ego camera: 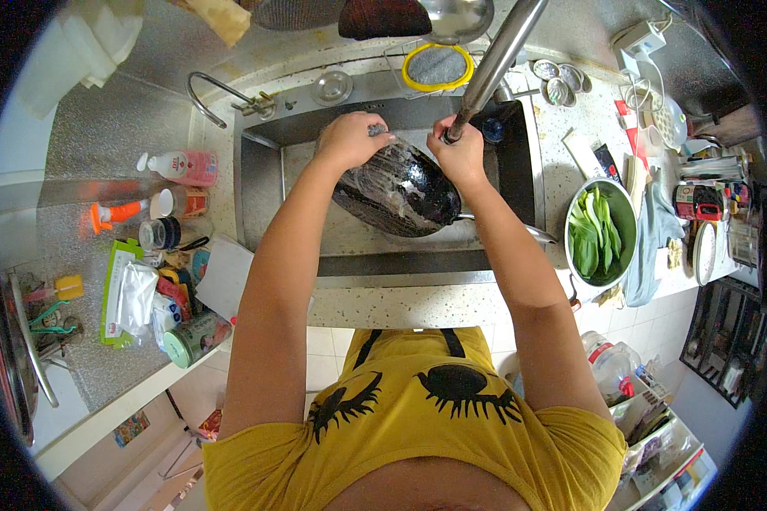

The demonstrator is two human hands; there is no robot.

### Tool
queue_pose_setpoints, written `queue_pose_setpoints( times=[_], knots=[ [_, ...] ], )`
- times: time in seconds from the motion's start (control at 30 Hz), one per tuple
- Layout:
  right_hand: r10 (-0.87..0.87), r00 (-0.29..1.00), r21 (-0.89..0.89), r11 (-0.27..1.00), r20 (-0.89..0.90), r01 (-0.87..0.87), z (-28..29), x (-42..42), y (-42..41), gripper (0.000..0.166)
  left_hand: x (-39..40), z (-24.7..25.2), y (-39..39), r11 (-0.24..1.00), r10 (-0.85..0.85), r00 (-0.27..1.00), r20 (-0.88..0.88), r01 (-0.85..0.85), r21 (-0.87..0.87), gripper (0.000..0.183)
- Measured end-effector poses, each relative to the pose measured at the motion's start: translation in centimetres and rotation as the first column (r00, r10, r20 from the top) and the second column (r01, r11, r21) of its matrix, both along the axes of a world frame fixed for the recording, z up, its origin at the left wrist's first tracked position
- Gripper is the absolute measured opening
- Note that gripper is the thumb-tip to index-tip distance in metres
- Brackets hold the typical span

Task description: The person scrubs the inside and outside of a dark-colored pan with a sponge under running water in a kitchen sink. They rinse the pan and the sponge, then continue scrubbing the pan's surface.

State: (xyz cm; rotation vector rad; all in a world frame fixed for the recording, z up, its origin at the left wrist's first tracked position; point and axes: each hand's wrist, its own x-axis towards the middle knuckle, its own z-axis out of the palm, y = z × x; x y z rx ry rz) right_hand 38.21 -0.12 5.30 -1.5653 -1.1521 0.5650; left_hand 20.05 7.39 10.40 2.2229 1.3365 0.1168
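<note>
A dark, scuffed metal wok [396, 185] lies tilted in the sink [262, 191], its blackened outer side up and its metal handle [540, 234] pointing right. My left hand [356, 142] is at the wok's upper left part, holding a grey scouring pad [376, 129] against it. Beside the wok's upper right edge, my right hand [458, 153] is closed around the lower end of a shiny metal faucet spout [495, 61]; its fingertips are partly hidden.
A metal bowl of leafy greens [594, 236] stands right of the sink, near a grey-blue cloth [652, 236]. Left are a pink pump bottle [188, 167], an orange spray nozzle [112, 214] and a green-lidded can [195, 338]. A curved tap [208, 96] and a yellow-rimmed scrubber [438, 66] are behind.
</note>
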Motion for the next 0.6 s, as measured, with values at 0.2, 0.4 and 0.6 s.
queue_pose_setpoints(
  times=[0.2,0.4,0.6],
  knots=[
    [0.195,0.970,-0.022,0.979,-0.148,-0.200,1.0,0.9,-1.1,0.012,-0.4,-0.7,0.2,1.000,0.006,1.000,-0.020,-0.006,0.012,0.030],
    [0.132,0.859,-0.345,0.877,-0.495,-0.334,-4.6,3.4,-0.8,0.015,0.2,-1.0,0.5,1.000,0.001,1.000,0.002,-0.001,-0.015,0.032],
    [0.100,0.729,-0.279,0.881,-0.677,-0.381,-4.5,1.0,0.8,0.020,0.6,-1.1,0.9,1.000,0.014,1.000,0.000,-0.014,0.001,0.034]
  ],
)
